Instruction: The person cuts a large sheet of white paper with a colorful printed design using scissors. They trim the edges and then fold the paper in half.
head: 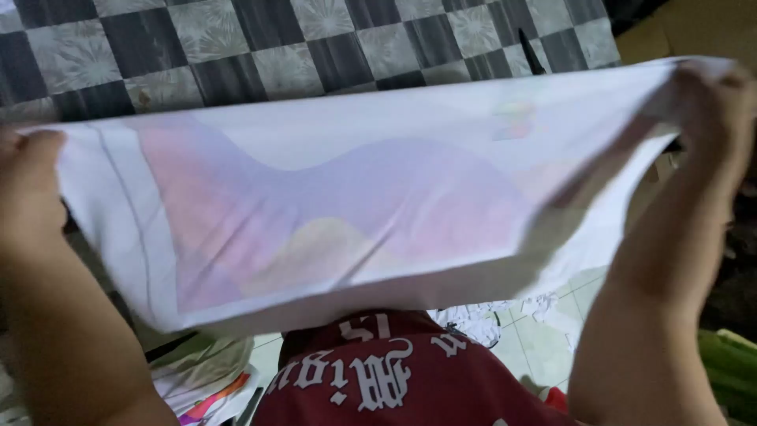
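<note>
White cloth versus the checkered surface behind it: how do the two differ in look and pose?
The white cloth is held up, stretched between the left hand and right hand; the checkered surface lies flat. The cloth shows faint pink-purple shapes; the surface has grey-and-dark squares. Both are patterned.

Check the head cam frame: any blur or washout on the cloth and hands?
Head view: the white cloth is overexposed, its pink and purple print faded and soft; the right hand is motion-blurred at the cloth's corner; the left hand is soft too; the checkered surface behind stays fairly sharp.
</note>
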